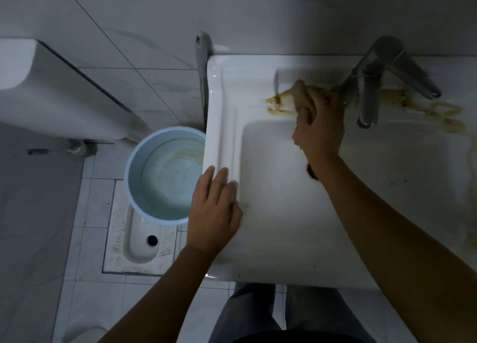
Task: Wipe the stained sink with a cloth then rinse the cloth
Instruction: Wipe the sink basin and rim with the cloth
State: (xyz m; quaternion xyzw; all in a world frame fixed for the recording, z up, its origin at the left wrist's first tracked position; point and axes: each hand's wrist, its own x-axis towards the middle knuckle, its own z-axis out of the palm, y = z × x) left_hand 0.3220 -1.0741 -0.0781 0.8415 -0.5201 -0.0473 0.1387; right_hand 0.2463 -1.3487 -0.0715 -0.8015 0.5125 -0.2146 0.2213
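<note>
My right hand (318, 128) grips a bunched tan cloth (302, 97), fingers curled over it, and presses it against the back ledge of the white sink (224, 110), just left of the metal faucet (371, 84). A yellow-brown smear (277, 104) spreads out from the cloth's left edge across the ledge. More of the same stain (445, 115) loops over the ledge to the right of the faucet and trails down the sink's right side. A thin yellowish string is wound around the faucet body.

My left hand (214, 213) lies flat on the sink's left rim, fingers straight and close together, holding nothing. The two hands are well apart, one at the near left edge and one at the back of the basin. A dark drain (311, 172) shows partly from behind my right wrist.

On the tiled floor to the left of the sink stands a pale blue bucket (129, 177) with water in it, partly over a white squat toilet (139, 242). A grey handle (201, 58) leans upright against the wall at the sink's back left corner. My grey trousers (247, 314) show below the sink's front edge.
</note>
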